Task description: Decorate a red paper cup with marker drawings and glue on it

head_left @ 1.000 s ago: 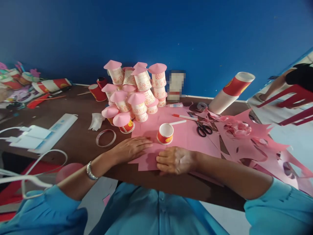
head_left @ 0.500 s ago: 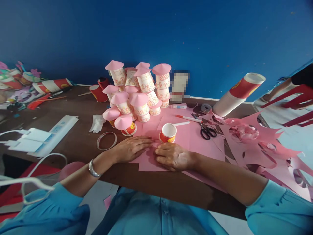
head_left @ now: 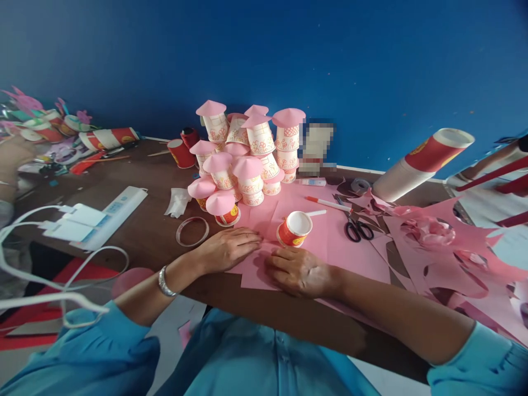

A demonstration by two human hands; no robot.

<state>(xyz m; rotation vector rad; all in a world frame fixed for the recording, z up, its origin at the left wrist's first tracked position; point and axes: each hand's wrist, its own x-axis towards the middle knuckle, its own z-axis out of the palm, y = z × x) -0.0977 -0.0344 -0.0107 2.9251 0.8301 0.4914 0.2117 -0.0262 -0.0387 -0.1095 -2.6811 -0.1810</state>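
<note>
My left hand point(head_left: 233, 248) lies on the sheets of pink paper point(head_left: 350, 258), its fingers stretched out flat towards the right. My right hand point(head_left: 299, 270) rests on the same paper with its fingers curled closed; whatever they hold, if anything, is hidden. Just beyond the right knuckles is a red and yellow paper cup point(head_left: 293, 237), mouth up and tilted slightly to the right. A white stick point(head_left: 317, 213) lies behind the cup.
Several cups with pink cone roofs point(head_left: 247, 168) are stacked at the back. Black-handled scissors point(head_left: 358, 231) and paper offcuts point(head_left: 437, 247) lie right. A tape roll point(head_left: 192, 232) and a power strip point(head_left: 119, 214) are left. Another person's arm point(head_left: 12, 165) shows at the left edge.
The view has swung left, so things sit further right. The cup by my right hand leans more. Another person's arm has come in at the left edge. My hands keep nearly the same pose.
</note>
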